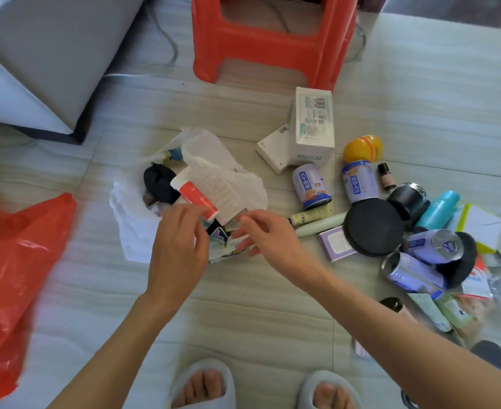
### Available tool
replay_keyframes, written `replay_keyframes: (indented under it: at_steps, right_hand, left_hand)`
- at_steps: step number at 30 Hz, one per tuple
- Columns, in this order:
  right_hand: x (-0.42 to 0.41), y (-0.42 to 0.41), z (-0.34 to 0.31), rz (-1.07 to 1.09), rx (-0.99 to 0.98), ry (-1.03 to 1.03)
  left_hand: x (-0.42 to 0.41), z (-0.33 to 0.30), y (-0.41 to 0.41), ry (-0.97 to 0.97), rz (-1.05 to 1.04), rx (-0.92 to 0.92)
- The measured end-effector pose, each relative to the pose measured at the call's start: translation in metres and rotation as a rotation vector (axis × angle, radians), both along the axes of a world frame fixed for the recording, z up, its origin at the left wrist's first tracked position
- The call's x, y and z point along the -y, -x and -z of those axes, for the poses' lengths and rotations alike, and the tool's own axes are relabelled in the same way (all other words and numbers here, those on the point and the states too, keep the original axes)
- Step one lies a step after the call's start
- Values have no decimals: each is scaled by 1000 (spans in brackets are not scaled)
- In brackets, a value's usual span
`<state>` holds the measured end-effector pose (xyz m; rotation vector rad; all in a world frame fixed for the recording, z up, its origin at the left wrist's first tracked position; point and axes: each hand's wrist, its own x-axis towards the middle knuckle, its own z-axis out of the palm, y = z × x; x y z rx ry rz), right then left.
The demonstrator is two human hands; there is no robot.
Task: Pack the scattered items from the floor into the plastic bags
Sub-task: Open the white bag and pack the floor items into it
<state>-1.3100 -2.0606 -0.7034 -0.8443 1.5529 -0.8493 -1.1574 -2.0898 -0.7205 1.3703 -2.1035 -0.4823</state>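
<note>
Down on the tiled floor (pixel 272 305), the left hand (pixel 181 246) and right hand (pixel 268 234) meet at the mouth of the white plastic bag (pixel 143 228), fingers curled (what each pinches is too blurred to tell). A red-and-white tube (pixel 196 194) lies on the bag. Cans (pixel 311 187), boxes and bottles lie scattered right; a red bag (pixel 16 261) lies left.

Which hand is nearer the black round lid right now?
Right. The right hand is over the white bag's edge, just left of the black round lid; the left hand sits farther left.
</note>
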Motion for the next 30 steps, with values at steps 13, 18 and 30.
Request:
replay_keyframes:
  at_steps: [13,18,30]
  right_hand:
    - [-78,150,86,-489,-1272,-167]
    - [-74,166,102,-799,-1388,-246]
    - [-79,159,116,-703,-1372,-199]
  left_hand:
    - [-32,68,166,-265,528,596]
    - [-1,101,186,-304,455,666]
    - [-35,108,143,-326,271,550]
